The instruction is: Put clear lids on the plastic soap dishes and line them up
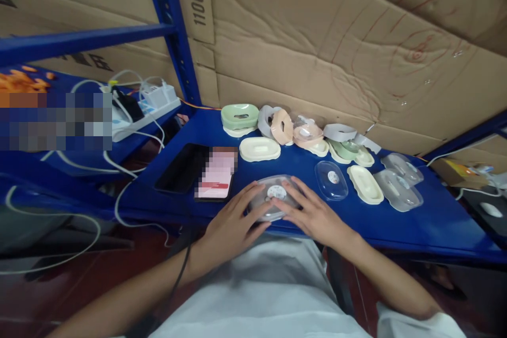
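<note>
A clear plastic lid with a round white label [277, 193] lies at the near edge of the blue table. My left hand [237, 216] rests on its left side, fingers spread. From the right, my right hand [312, 211] touches the same piece, its fingers also apart. What lies under the lid is partly hidden by my fingers. Just right of it is another clear lid [331, 180] with a round label. Beyond my hands sits a cream oval tray [260, 149].
Along the cardboard wall stand a green dish [240, 116], a peach piece [282, 125] and a pink dish [308, 134]. Right are a cream tray [365, 185] and grey trays [399, 190]. Left lie a black tablet [182, 168] and a lit phone [217, 173]; white cables hang beyond.
</note>
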Demonstrator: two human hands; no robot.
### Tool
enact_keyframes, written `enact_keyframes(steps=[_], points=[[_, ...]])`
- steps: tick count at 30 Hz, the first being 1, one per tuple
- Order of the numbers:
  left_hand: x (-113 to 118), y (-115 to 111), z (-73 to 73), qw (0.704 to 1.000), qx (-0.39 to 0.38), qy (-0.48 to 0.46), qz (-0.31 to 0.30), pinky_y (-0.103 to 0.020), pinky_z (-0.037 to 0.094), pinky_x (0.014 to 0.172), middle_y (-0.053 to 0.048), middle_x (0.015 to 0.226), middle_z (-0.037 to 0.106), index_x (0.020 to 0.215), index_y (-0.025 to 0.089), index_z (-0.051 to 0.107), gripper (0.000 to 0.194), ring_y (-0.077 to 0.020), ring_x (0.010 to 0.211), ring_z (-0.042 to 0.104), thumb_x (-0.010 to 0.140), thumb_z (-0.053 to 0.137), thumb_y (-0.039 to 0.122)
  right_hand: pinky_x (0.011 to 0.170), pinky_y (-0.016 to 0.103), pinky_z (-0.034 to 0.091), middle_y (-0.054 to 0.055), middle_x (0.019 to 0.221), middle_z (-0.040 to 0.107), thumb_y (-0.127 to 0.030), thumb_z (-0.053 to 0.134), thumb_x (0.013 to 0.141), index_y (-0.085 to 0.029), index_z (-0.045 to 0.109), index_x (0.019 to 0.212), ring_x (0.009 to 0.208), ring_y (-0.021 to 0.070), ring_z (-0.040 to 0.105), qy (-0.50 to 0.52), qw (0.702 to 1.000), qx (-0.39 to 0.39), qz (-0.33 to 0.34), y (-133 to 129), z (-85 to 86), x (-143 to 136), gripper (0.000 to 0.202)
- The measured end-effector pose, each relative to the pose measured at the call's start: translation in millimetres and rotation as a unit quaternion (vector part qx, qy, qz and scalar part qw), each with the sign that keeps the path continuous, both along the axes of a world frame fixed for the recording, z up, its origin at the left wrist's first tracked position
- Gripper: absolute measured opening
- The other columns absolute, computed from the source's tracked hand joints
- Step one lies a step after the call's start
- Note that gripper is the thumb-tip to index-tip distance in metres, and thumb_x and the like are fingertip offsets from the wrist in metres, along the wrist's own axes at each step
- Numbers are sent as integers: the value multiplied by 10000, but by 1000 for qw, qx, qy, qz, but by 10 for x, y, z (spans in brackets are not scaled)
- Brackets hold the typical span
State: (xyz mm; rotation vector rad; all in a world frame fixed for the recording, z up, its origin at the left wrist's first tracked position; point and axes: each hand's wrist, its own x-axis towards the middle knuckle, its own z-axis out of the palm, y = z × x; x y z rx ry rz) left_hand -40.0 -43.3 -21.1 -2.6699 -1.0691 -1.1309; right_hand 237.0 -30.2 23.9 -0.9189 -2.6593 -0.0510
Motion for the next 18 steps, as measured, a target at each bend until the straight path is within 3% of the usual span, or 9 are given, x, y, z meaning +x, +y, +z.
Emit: enact_keyframes(steps=[3, 6, 9, 14, 16, 18], points=[[-10, 3, 7, 1000, -9, -10, -6, -523, 569, 1159, -176, 1538, 551, 1452, 212, 593, 411, -353, 1501, 519, 1049, 645, 270, 1260, 623, 436, 104, 1734, 408, -244, 699, 1022, -407, 310, 1713, 1653, 355, 274, 20, 1000, -17, 3, -30, -38, 5, 809], [-36, 9, -4, 1000, -9, -14, -13, -521, 570, 1162, -184, 1537, 551, 1454, 192, 584, 421, -356, 1493, 528, 1049, 653, 286, 1261, 601, 430, 126, 1783, 297, -326, 784, 970, -384, 292, 1722, 1666, 358, 226, 66, 995, -75, -14, -4, -48, 27, 900], [-72, 2, -22, 1000, -5, -11, -21, -495, 584, 1148, -177, 1565, 532, 1478, 205, 565, 429, -344, 1486, 543, 1061, 632, 282, 1277, 531, 429, 94, 1807, 233, -307, 770, 980, -404, 332, 1705, 1658, 318, 269, 95, 989, -105, -30, -6, -99, 44, 852], [-129, -36, -3, 999, -36, -29, -18, -415, 638, 1060, -189, 1671, 402, 1506, 227, 523, 458, -321, 1437, 596, 1075, 612, 353, 1290, 529, 420, 60, 1786, 303, -289, 733, 1008, -419, 353, 1694, 1633, 308, 341, 130, 989, -41, -50, -154, -141, 105, 795], [-137, -42, 17, 998, -42, -38, -24, -413, 630, 1073, -183, 1662, 414, 1494, 233, 527, 437, -305, 1421, 609, 1076, 604, 335, 1273, 530, 444, 55, 1774, 333, -296, 719, 1017, -429, 384, 1681, 1603, 314, 402, 156, 982, 12, -110, -281, -86, 273, 755], [-134, -38, 36, 998, -43, -35, -24, -412, 626, 1080, -176, 1641, 444, 1478, 234, 544, 416, -297, 1412, 614, 1073, 602, 308, 1256, 533, 461, 74, 1737, 407, -328, 749, 996, -419, 435, 1661, 1553, 327, 482, 186, 953, 95, -218, -441, -13, 628, 741]])
